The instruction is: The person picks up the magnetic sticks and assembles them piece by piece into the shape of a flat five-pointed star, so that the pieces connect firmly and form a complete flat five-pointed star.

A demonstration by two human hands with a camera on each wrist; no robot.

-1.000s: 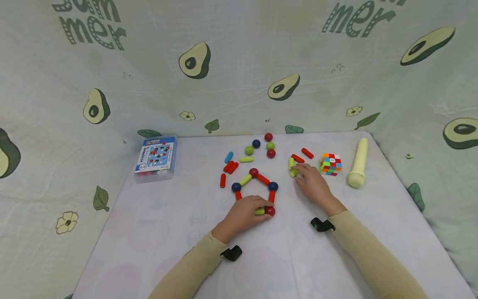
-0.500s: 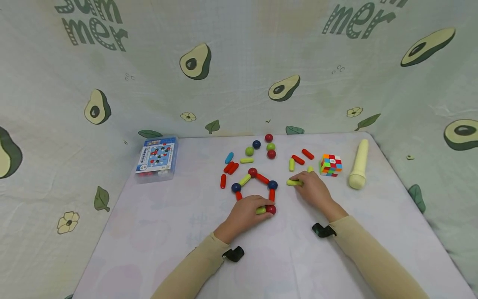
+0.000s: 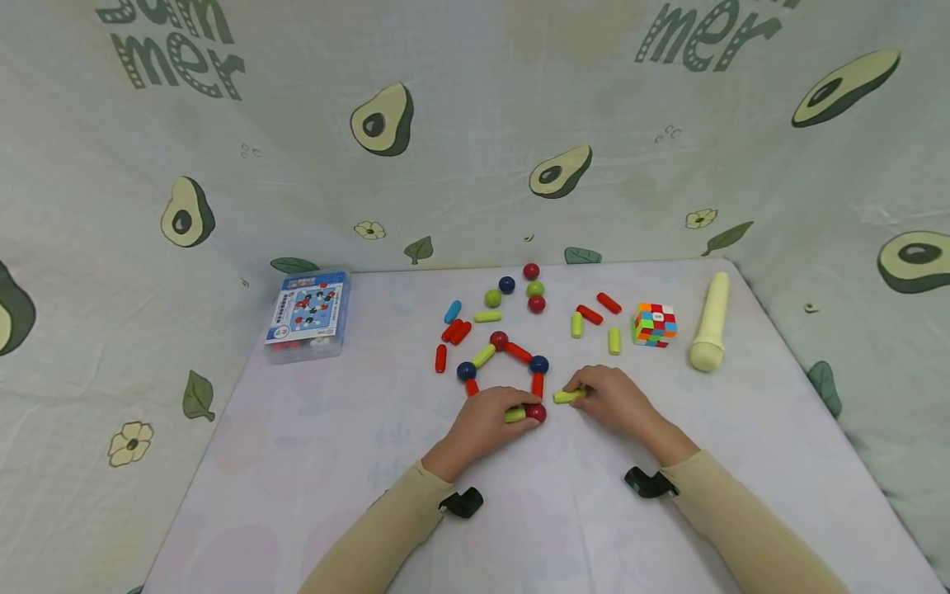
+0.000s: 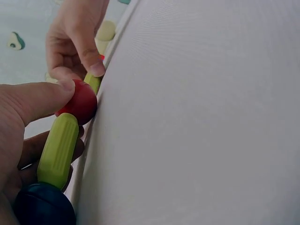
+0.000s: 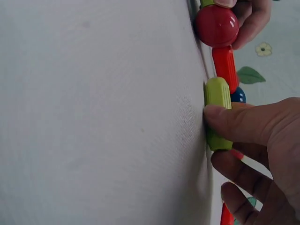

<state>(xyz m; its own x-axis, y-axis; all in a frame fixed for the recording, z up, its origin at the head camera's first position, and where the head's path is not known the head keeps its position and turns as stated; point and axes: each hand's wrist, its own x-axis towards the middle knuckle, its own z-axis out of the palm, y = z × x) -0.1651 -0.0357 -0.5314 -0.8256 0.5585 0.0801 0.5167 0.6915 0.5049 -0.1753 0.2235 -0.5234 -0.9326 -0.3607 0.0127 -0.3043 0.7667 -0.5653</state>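
A ring of colored balls and rods lies mid-table, with a red ball (image 3: 499,340) at its far corner and a blue ball (image 3: 538,365) at its right. My left hand (image 3: 486,429) pinches the near red ball (image 4: 83,104) between thumb and fingers. That ball joins a yellow-green rod (image 4: 58,150), which leads to a dark blue ball (image 4: 44,206) seen in the left wrist view. My right hand (image 3: 612,403) pinches a loose yellow-green rod (image 5: 218,91), its free end pointing toward the red ball, a small gap apart. The left palm hides the ring's near-left corner in the head view.
Loose red rods (image 3: 456,332), a blue rod (image 3: 453,311) and several balls (image 3: 535,289) lie beyond the ring. Two yellow-green rods (image 3: 614,341), a puzzle cube (image 3: 655,324) and a cream club-shaped object (image 3: 710,322) are at right. A clear box (image 3: 308,318) stands back left.
My right hand has picked up a yellow-green rod from the right-hand group and brought it nearer, toward the ring. Another such rod there now stands apart. The left hand keeps its hold.
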